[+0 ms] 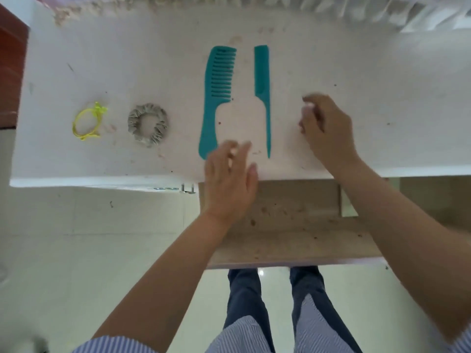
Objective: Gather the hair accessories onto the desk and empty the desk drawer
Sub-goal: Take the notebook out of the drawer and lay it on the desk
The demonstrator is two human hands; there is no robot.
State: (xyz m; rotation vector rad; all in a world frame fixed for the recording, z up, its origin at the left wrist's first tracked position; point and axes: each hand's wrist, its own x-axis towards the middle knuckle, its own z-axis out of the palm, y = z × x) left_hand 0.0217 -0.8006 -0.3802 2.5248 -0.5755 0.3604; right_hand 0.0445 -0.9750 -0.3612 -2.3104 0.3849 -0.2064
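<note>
From the head camera, looking straight down, there is a white tabletop (382, 85) with small brown specks and marks on it. Four hair things lie on it in a row. Far to the left is a thin yellow hair tie (87, 121). Just to its right, but not touching it, is a grey scrunchie (148, 125). Near the middle is a big blue-green comb (217, 95) with wide teeth that point to the right. Beside it, with a gap between them, is a thin blue-green comb (262, 87) with a long pointed handle. Both combs lie straight, with their handles toward the person.

Under the front edge of the tabletop, a wooden drawer (293, 225) is pulled out. Its bottom shows only brown crumbs and stains.

The left hand (230, 182) is over the front edge of the tabletop, just beside the big comb's handle. Its fingers (229, 151) are stretched out flat and open, and they hold nothing. They look blurry.

The right hand (326, 131) is over the tabletop, to the right of the thin comb. Its fingers (309, 110) are curled in and blurry. I cannot tell if they hold something.

Below the drawer are the person's dark blue trouser legs (254, 301), a striped shirt (242, 337) and a shiny pale floor (89, 238).
</note>
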